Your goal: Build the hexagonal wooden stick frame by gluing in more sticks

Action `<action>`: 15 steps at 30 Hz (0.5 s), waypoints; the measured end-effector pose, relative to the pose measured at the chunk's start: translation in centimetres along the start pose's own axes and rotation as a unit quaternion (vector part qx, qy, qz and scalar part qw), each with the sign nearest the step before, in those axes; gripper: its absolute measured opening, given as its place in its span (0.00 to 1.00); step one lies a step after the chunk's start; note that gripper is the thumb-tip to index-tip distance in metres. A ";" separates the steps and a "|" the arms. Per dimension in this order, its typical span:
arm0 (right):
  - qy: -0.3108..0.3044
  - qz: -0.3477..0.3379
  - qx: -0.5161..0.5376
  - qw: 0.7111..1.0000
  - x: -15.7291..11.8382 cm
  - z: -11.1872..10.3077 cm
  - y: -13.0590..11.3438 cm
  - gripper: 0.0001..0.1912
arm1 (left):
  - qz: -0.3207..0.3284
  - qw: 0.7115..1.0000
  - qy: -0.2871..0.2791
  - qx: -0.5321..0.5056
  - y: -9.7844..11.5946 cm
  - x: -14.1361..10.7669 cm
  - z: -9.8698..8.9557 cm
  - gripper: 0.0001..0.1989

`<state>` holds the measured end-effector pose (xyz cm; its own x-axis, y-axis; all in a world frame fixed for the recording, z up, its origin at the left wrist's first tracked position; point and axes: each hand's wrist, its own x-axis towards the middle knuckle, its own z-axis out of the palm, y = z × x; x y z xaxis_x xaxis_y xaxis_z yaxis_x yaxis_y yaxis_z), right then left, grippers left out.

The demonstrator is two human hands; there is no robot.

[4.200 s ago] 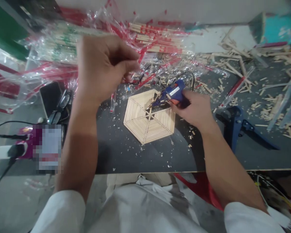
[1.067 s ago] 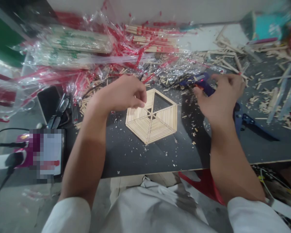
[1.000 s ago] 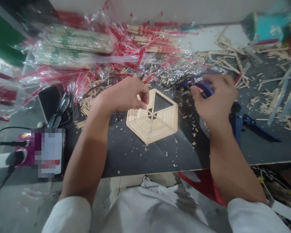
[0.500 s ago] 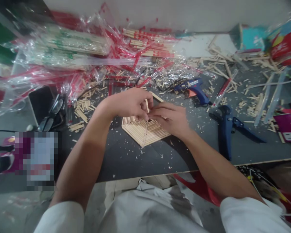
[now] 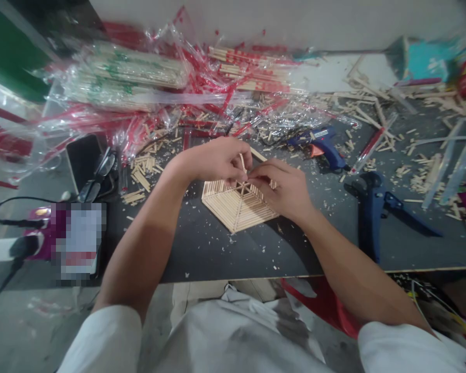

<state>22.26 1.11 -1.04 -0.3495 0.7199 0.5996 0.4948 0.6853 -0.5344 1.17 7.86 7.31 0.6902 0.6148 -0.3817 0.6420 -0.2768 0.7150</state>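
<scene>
Hexagon [image 5: 236, 211], inward from the bench's [image 5: 202, 256] front edge, has near wedges filled; what's left beyond is hidden under left hand [image 5: 221, 158] and right hand [image 5: 289, 189], whose grips I cannot tell.

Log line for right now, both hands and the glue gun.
left hand: at hexagonal stick panel | right hand: same panel | glue gun: on table, unheld

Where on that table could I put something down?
Barest is the table between the hexagon and the front edge, with only specks; also right of the cutter, below its slanting handle. The back is crowded with wrappers and scraps.
</scene>
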 end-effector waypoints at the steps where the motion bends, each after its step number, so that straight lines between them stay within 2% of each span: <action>1: -0.003 0.001 -0.003 1.000 0.0 0.0 0.1 0.05 | -0.003 1.000 0.004 0.014 0.0 0.0 0.0 0.12; 4: -0.023 0.016 -0.029 0.999 -0.1 0.3 0.5 0.07 | -0.028 0.997 0.037 0.054 -0.3 0.2 -0.2 0.13; 8: -0.098 0.065 -0.107 0.987 -0.1 0.6 0.8 0.10 | -0.079 0.988 0.081 0.106 -1.0 0.4 -0.5 0.12; 11: -0.137 0.085 -0.129 0.978 0.2 0.7 0.5 0.11 | -0.088 0.984 0.090 0.126 -1.3 0.6 -0.5 0.12; 15: -0.151 0.097 -0.126 0.976 0.6 0.7 0.2 0.12 | -0.095 0.981 0.082 0.151 -1.2 1.0 -0.4 0.11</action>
<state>21.54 1.76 -1.18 -0.4305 0.8586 0.2783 0.7411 0.5122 -0.4339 0.98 9.06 6.29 0.5014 0.7804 -0.3737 0.8403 -0.3365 0.4250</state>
